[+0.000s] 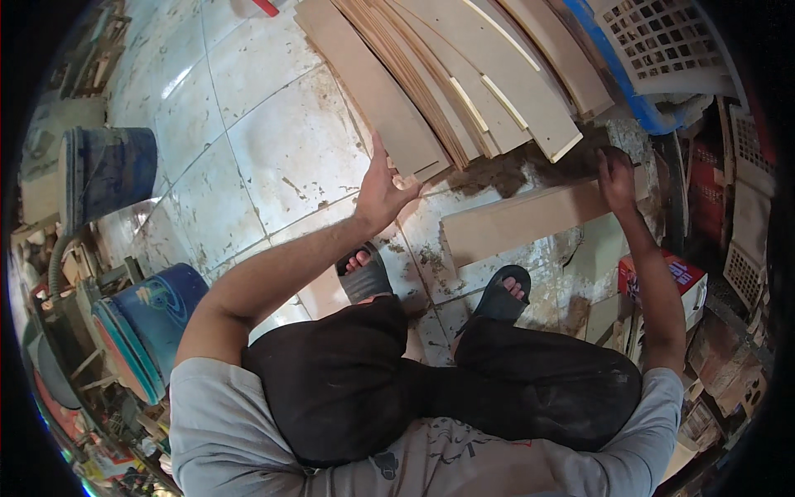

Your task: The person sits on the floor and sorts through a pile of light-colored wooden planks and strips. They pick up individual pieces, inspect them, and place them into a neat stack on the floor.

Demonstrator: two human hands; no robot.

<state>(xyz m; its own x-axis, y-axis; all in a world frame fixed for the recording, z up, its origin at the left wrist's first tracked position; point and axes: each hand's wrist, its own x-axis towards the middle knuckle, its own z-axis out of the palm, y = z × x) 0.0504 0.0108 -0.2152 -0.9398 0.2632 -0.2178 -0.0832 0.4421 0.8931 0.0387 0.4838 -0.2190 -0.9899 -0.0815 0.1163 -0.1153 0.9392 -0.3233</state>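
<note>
My left hand is at the near left corner of a light-brown board at the edge of a fanned stack. Its index finger stretches along the board's side and its thumb points away to the right; the other fingers are partly hidden. To the right, my right hand is closed on the far end of a separate brown board, thumb and fingers at its upper edge. That board lies at a slant in front of my feet, apart from the stack. More thin boards fan out beyond it.
Two blue buckets stand at the left by cluttered tools. A white plastic crate with a blue frame is at upper right. A red-and-white box sits by my right forearm. Debris litters the tiled floor.
</note>
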